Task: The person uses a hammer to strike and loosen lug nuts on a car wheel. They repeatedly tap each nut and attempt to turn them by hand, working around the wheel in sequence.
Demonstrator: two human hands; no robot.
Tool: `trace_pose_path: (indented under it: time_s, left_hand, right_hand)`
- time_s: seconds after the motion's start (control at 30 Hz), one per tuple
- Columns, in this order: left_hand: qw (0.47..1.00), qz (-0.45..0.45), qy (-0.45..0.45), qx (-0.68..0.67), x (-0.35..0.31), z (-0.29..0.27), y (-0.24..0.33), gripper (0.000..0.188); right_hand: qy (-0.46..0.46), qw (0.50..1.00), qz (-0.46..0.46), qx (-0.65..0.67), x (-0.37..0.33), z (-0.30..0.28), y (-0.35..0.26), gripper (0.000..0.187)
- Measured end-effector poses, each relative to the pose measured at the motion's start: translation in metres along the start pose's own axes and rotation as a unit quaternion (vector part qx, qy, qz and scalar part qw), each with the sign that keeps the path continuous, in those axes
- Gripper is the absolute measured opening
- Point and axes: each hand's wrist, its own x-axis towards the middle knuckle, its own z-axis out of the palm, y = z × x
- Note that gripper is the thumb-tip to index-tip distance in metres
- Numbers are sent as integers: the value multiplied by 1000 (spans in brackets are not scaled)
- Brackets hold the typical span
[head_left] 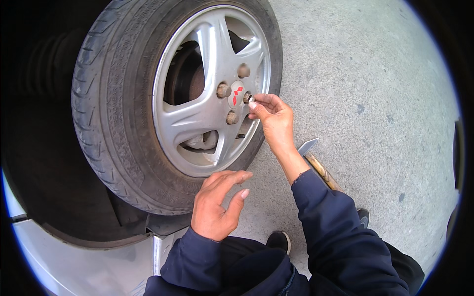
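Note:
A car wheel stands in front of me, its silver alloy rim [215, 59] inside a worn black tire [111, 103]. Several brown, rusty lug nuts surround the center cap [236, 94], which bears a red emblem. My right hand [277, 121] is at the rightmost lug nut [247, 97], thumb and fingers pinched on its outer end. A bright metal edge shows between the fingertips. Below the rim, my left hand [217, 203] hovers by the tire's lower edge, holding nothing, with thumb and fingers apart.
A hammer-like tool with a wooden handle [323, 171] and pointed metal head [308, 146] lies on the grey concrete ground [365, 89], partly behind my right forearm. The dark wheel arch [44, 158] and silver body panel [89, 264] are at left. My shoe [279, 241] shows below.

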Motion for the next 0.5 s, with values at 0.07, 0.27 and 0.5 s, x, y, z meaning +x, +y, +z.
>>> trace_pose_path:
  time_s: [0.07, 0.27, 0.5]
  left_hand:
    - [1000, 3, -2, -1, 1, 0, 0, 33]
    - [1000, 3, -11, 3, 3, -1, 1, 30]
    - [1000, 12, -11, 1, 4, -2, 0, 30]
  right_hand:
    - [6, 1000, 2, 3, 2, -1, 2, 22]
    - [15, 1000, -3, 3, 6, -2, 5, 22]
    - [27, 996, -38, -75, 7, 1, 9, 21]
